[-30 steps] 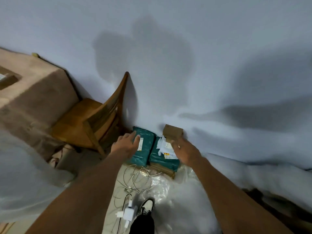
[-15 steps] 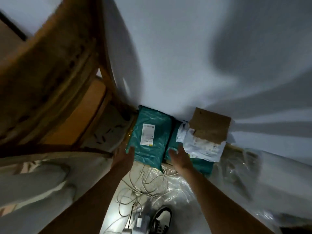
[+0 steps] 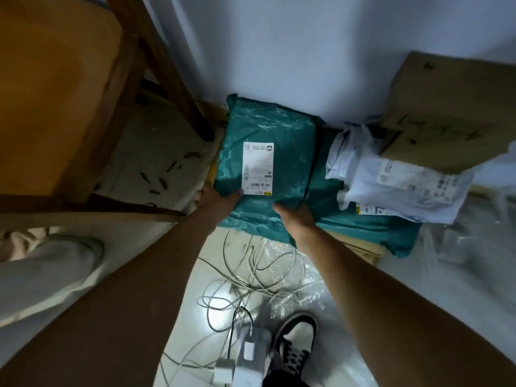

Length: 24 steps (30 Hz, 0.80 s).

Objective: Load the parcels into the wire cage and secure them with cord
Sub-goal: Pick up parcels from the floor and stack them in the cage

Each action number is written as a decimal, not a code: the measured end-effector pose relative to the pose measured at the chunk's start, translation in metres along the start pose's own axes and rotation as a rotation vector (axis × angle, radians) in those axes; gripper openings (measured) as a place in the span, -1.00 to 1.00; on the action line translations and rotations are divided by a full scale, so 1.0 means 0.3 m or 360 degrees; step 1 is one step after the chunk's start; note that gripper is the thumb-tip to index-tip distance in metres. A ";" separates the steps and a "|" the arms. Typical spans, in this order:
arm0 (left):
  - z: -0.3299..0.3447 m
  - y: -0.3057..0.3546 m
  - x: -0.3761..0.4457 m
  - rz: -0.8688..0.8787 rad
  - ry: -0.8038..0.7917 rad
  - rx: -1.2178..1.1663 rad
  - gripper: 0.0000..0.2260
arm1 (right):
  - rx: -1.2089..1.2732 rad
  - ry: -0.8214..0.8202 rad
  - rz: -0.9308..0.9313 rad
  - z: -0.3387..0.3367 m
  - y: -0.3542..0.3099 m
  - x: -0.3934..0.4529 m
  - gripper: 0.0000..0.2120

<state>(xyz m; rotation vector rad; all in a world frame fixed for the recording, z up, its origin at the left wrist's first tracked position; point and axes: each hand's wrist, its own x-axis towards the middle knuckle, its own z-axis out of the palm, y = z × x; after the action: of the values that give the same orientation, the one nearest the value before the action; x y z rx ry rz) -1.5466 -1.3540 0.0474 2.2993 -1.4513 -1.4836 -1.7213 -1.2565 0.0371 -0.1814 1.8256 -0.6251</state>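
Note:
A teal plastic parcel (image 3: pixel 279 129) with a white shipping label lies on the floor against the wall. My left hand (image 3: pixel 219 201) grips its near left edge and my right hand (image 3: pixel 296 219) holds its near right corner. A second teal parcel (image 3: pixel 360 222) lies beside it on the right, partly under a white plastic parcel (image 3: pixel 402 185). A brown cardboard box (image 3: pixel 452 107) rests behind the white one. No wire cage is in view.
A wooden chair (image 3: pixel 69 88) stands close on the left, one leg touching down just left of the teal parcel. Tangled white cables (image 3: pixel 251 277) and a power adapter (image 3: pixel 248 350) lie on the floor by my shoe (image 3: pixel 296 342). Crinkled clear plastic sheeting (image 3: pixel 458 241) spreads right.
The camera has dropped much closer to the parcels. Both hands have closed on the near edge of the left teal parcel; the right hand let go of the cardboard box, which now rests at the right.

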 end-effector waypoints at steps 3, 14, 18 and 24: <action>-0.026 -0.023 -0.042 -0.0061 -0.0007 -0.0200 -0.32 | 0.0005 0.0022 -0.0034 -0.025 0.020 -0.039 -0.31; -0.152 0.020 -0.496 -0.0186 0.0165 -0.0699 -0.65 | 0.0405 -0.0111 -0.0203 -0.155 -0.068 -0.413 -0.67; -0.246 0.154 -0.727 -0.0111 0.0215 -0.0742 -0.58 | 0.0340 -0.0056 -0.0395 -0.257 -0.181 -0.632 -0.62; -0.429 0.435 -1.150 0.0159 0.0220 -0.0804 -0.57 | 0.0303 -0.0016 -0.0676 -0.499 -0.401 -1.068 -0.62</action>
<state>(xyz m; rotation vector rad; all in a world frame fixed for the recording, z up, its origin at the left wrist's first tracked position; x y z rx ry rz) -1.5756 -1.2334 0.4180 1.9485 -0.9942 -1.4260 -1.7697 -1.1746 0.3983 -0.4499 1.7160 -1.0873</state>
